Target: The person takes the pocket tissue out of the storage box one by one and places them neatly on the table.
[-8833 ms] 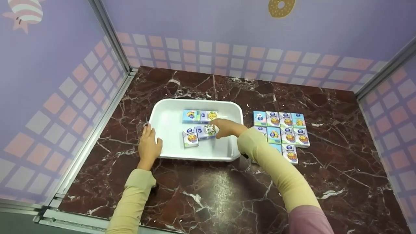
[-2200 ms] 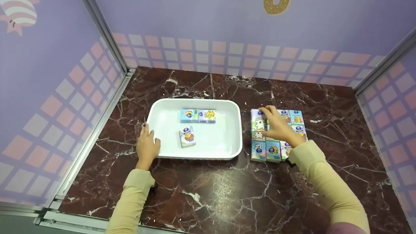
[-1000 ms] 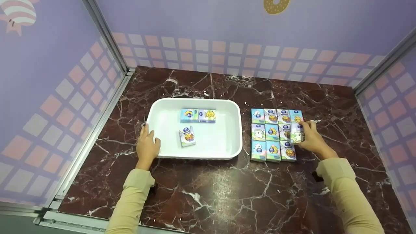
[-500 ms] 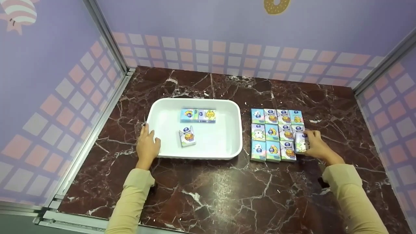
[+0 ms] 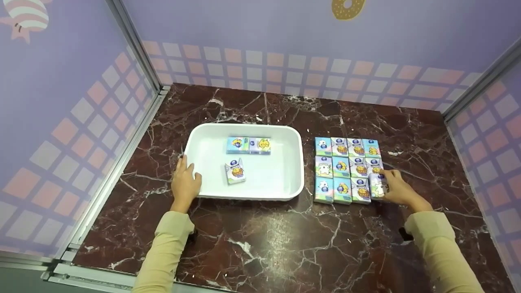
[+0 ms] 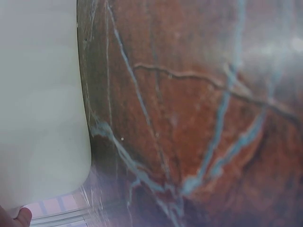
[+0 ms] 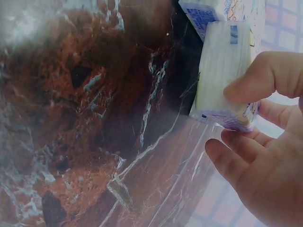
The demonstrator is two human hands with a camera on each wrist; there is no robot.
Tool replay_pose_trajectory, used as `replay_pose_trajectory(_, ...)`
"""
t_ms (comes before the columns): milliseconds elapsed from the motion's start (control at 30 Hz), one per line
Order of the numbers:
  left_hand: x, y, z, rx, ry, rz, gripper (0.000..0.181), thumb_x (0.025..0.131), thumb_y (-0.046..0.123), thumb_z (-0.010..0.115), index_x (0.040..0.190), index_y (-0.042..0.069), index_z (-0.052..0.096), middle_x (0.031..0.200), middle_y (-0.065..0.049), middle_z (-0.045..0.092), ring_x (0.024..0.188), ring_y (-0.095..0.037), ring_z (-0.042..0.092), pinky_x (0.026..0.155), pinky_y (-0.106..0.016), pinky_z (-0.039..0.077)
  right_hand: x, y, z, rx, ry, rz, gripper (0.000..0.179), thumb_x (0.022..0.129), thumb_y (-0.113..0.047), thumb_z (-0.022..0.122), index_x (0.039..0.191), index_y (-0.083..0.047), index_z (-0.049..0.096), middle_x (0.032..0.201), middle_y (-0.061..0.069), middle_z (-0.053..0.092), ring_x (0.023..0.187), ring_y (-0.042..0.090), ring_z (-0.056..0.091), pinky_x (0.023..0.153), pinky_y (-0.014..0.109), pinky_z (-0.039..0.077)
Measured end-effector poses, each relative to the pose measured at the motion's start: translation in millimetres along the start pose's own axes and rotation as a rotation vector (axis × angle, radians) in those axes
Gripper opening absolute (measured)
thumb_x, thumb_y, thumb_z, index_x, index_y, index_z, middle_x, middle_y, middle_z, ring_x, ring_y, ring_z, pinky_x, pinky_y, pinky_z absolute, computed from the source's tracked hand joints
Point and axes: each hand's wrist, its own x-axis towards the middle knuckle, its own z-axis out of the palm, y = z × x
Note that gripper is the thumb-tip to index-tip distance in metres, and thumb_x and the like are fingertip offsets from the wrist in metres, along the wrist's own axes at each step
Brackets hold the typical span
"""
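Note:
My right hand pinches a pale purple pack of pocket tissues at the near right corner of a block of similar packs. In the right wrist view the thumb presses on one narrow side of this tissue pack, with fingers at its end and far side. The block, with a blue pack in its near row, lies in neat rows. My left hand rests with straight fingers at the left rim of a white tray. Inside it lie a loose white pack and two packs end to end.
The dark red marble tabletop carries everything. Purple checkered walls enclose it at the back, left and right. A metal rail runs along the left edge. The tray stands a short gap left of the block.
One tissue pack has left the tray. My right hand has moved from the tray to the block, then along its right side toward the near corner with a pack. The left hand stays put.

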Motion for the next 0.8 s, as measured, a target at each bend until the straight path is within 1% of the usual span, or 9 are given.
replay_pose_trajectory(167,0.0,-0.4,0.3,0.0,0.0,0.003,0.042,0.081,0.014,0.047,0.116,-0.007,0.054,0.143,-0.015,0.029,0.132,-0.033,0.025,0.101,-0.054,0.03,-3.5,0,2,-0.013,0.005,-0.012,0.083,0.062,-0.004,0.067,0.133,0.006,0.024,0.122,0.034,0.024,0.094,0.044,0.044,0.07,0.045,0.042)
replay_pose_trajectory(267,0.1,-0.8,0.9,0.004,0.003,0.01,0.042,0.081,0.014,0.048,0.116,-0.008,0.054,0.142,-0.016,0.029,0.132,-0.033,0.024,0.102,-0.053,0.029,-4.7,0,3,-0.022,-0.007,-0.006,0.083,0.06,-0.001,0.064,0.133,0.006,0.024,0.123,0.034,0.023,0.093,0.043,0.044,0.068,0.043,0.042)
replay_pose_trajectory(367,0.0,-0.6,1.1,0.003,0.007,0.011,0.041,0.081,0.013,0.048,0.115,-0.008,0.054,0.142,-0.016,0.03,0.132,-0.033,0.025,0.102,-0.053,0.029,-5.2,2,6,-0.024,-0.01,-0.009,0.082,0.059,0.001,0.062,0.132,0.006,0.025,0.123,0.035,0.023,0.096,0.044,0.043,0.071,0.045,0.041)
replay_pose_trajectory(433,-0.1,-0.4,0.9,0.003,0.007,0.009,0.042,0.081,0.014,0.048,0.115,-0.008,0.054,0.142,-0.016,0.03,0.132,-0.033,0.025,0.102,-0.053,0.029,-5.7,2,8,-0.025,0.006,-0.025,0.081,0.058,0.003,0.061,0.131,0.008,0.026,0.123,0.036,0.025,0.097,0.046,0.042,0.073,0.048,0.041)
replay_pose_trajectory(600,0.1,-0.8,1.0,0.008,0.012,0.012,0.042,0.08,0.014,0.048,0.114,-0.008,0.055,0.142,-0.016,0.031,0.131,-0.033,0.025,0.102,-0.052,0.029,-6.6,5,14,-0.043,0.057,-0.075,0.072,0.058,0.006,0.059,0.124,0.013,0.031,0.119,0.039,0.028,0.1,0.05,0.041,0.079,0.054,0.04)
replay_pose_trajectory(733,0.2,-0.9,1.1,0.01,0.004,0.008,0.041,0.081,0.014,0.047,0.115,-0.008,0.055,0.142,-0.016,0.03,0.132,-0.032,0.024,0.102,-0.051,0.03,-7.3,6,18,-0.035,0.053,-0.068,0.064,0.061,0.007,0.057,0.12,0.012,0.033,0.119,0.04,0.026,0.099,0.05,0.041,0.078,0.053,0.04)
replay_pose_trajectory(800,0.1,-0.8,1.1,0.01,-0.001,0.003,0.042,0.081,0.015,0.047,0.116,-0.008,0.054,0.142,-0.015,0.03,0.132,-0.032,0.024,0.102,-0.052,0.03,-7.7,5,19,-0.025,0.049,-0.061,0.063,0.062,0.007,0.057,0.12,0.012,0.034,0.12,0.04,0.024,0.099,0.05,0.041,0.076,0.052,0.04)
